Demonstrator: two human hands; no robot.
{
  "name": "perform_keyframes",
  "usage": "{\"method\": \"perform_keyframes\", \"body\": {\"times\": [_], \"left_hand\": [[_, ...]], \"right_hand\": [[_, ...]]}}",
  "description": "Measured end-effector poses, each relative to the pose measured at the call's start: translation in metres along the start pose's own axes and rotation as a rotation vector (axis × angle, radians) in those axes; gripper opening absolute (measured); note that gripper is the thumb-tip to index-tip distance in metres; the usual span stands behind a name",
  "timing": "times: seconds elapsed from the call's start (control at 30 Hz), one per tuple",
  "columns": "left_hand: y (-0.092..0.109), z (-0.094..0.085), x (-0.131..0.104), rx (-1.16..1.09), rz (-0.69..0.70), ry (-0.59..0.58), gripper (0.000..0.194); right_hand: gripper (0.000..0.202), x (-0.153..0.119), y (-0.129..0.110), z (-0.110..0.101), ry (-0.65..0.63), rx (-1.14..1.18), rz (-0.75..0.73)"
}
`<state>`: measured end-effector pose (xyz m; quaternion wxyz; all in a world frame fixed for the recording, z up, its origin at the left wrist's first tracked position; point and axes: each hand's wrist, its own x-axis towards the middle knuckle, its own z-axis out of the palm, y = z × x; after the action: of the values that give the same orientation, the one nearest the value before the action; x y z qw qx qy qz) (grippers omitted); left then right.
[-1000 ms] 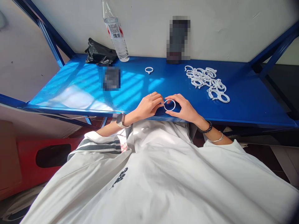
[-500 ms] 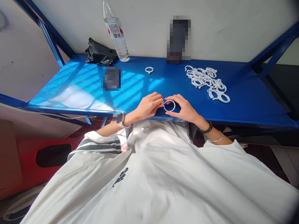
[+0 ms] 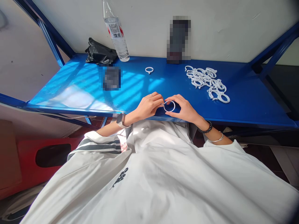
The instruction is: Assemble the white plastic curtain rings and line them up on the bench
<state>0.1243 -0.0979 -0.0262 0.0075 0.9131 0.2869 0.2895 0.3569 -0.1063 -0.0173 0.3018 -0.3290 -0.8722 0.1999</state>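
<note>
Over the front edge of the blue table (image 3: 140,87), a white ring (image 3: 174,106) is held between both hands. My left hand (image 3: 150,105) pinches the small end piece on the ring's left side; its fingertips hide most of that piece. My right hand (image 3: 184,109) grips the ring from the right, thumb below and fingers above. Several white rings (image 3: 198,82) lie in a loose pile on the table to the right. A single white ring (image 3: 152,69) lies apart, farther back near the middle.
A clear bottle (image 3: 120,45) stands at the back left, beside a crumpled black plastic bag (image 3: 100,53). In front of them lies a blurred dark object (image 3: 112,78). Another blurred dark object (image 3: 179,39) stands against the wall. Blue metal struts rise at both ends.
</note>
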Motion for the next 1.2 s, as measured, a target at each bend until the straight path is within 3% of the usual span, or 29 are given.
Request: {"method": "perform_keyframes", "body": {"times": [1.2], "left_hand": [[-0.0011,0.0023,-0.0010,0.005,-0.038,0.030,0.024]], "right_hand": [[0.036,-0.0008,-0.0027,-0.0008,0.030,0.009,0.003]]}}
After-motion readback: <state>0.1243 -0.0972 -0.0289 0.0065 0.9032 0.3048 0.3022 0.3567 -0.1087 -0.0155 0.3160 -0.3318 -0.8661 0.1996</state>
